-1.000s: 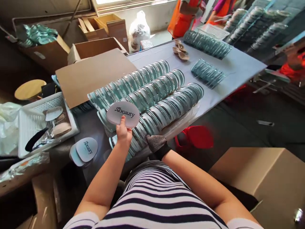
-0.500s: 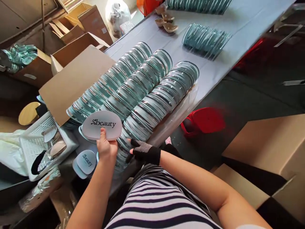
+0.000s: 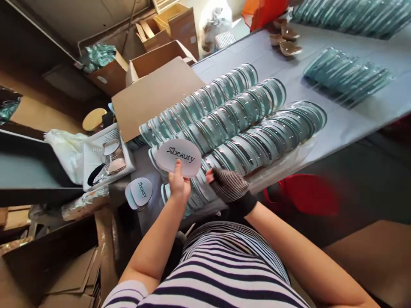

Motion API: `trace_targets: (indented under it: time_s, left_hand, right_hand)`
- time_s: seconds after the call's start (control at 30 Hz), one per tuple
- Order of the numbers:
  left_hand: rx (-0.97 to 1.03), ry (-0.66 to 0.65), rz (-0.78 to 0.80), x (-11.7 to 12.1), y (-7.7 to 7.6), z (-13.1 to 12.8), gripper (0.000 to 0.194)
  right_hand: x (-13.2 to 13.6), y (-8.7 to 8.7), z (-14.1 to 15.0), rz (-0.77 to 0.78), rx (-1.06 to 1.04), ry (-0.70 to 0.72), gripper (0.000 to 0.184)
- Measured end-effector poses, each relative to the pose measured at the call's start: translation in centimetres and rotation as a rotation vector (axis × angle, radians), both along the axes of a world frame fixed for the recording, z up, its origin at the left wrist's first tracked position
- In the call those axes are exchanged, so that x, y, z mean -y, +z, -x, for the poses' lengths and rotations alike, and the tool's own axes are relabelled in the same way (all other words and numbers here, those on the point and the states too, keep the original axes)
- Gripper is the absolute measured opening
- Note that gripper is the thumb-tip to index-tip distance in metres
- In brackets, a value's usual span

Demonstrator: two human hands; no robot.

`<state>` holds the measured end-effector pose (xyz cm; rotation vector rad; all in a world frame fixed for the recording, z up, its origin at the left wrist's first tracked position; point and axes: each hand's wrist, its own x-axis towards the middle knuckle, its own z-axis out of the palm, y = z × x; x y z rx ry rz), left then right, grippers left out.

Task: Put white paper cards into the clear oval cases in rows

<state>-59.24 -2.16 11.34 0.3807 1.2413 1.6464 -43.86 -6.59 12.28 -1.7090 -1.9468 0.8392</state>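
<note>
My left hand (image 3: 180, 187) grips a white rounded card (image 3: 178, 157) printed "beauty" in dark letters, thumb across its face. My right hand (image 3: 228, 185), in a dark dotted glove with bare fingertips, is closed with the fingers curled. It is beside the near end of the front row of clear glass pieces (image 3: 269, 137); whether it pinches anything is hidden. Two more rows of glass pieces (image 3: 237, 111) lie behind, all standing on edge. To the left of my left hand lies a smaller white card (image 3: 141, 191) with the same lettering.
A white basket (image 3: 128, 160) with loose items stands at left. A large cardboard sheet (image 3: 154, 100) leans behind the rows. Further along the table (image 3: 353, 124) are brown bowls (image 3: 290, 48) and more glass pieces (image 3: 346, 75). A red stool (image 3: 308, 194) stands at right.
The view has swung, so the table and rows appear further right. My left hand keeps the card. My right hand's fingers are now more curled.
</note>
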Motion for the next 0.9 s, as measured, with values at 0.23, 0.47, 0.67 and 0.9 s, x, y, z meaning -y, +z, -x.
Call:
trace_targets:
  time_s: [0.23,0.47,0.67,0.9]
  left_hand:
    - [0.195,-0.147,-0.021,2.4,0.4,0.3,0.027]
    - [0.193,-0.22,0.006,1.6,1.1,3.1,0.025]
    - [0.102,-0.166,0.003,0.3,1.1,7.6,0.034]
    - [0.075,-0.138,-0.012,0.5,-1.1,7.4,0.024]
  right_hand:
    - [-1.6,1.4,2.6,-0.59,-0.055,-0.017,0.053]
    - [-0.2,1.2,3.9,-0.411,-0.166,-0.205,0.041]
    - [9.2,3.1,1.8,-0.152,0.282,0.051,0.046]
    - [10.5,3.5,4.9,0.184,0.51,0.173,0.036]
